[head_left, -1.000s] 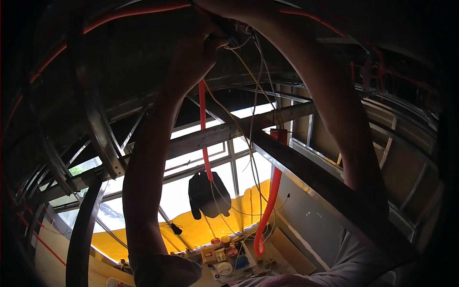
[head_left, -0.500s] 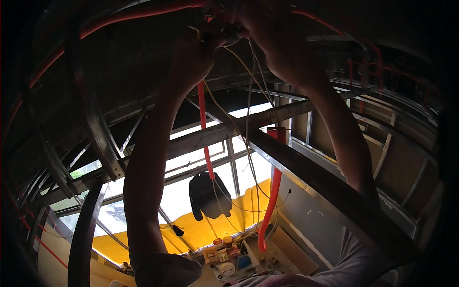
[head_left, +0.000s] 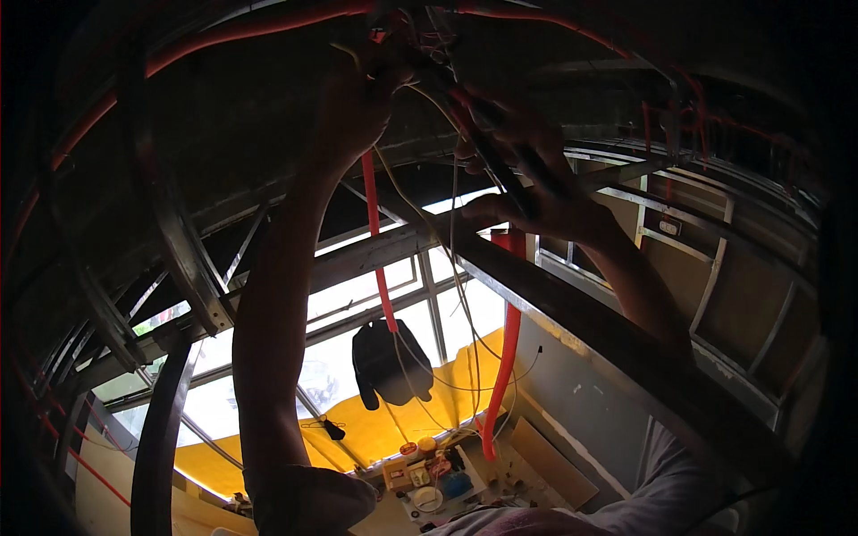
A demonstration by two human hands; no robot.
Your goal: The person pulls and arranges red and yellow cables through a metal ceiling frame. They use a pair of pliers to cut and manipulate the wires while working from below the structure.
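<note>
Overhead, my left hand (head_left: 353, 112) is closed at the ends of several thin wires (head_left: 399, 186), right below a dark, shadowed spot where red conduit (head_left: 259, 24) meets from both sides. A short yellowish wire end sticks out above its fingers. My right hand (head_left: 559, 210) is wrapped round the long dark handles of pliers (head_left: 487, 152). The pliers slant up and left, their head close to my left hand's fingers. Deep shadow hides whether the jaws touch a wire. More wires hang down between my arms.
A metal beam (head_left: 572, 330) runs diagonally below my right arm, joining a crossbeam (head_left: 357, 262). Red tubes (head_left: 506, 375) hang down. Further below are a dark jacket (head_left: 393, 362), yellow sheeting (head_left: 331, 433) along the windows, and a table with tools and containers (head_left: 427, 498).
My right hand has moved down and right, away from my left hand, and the pliers' handles now show in it. The left hand has stayed nearly in place.
</note>
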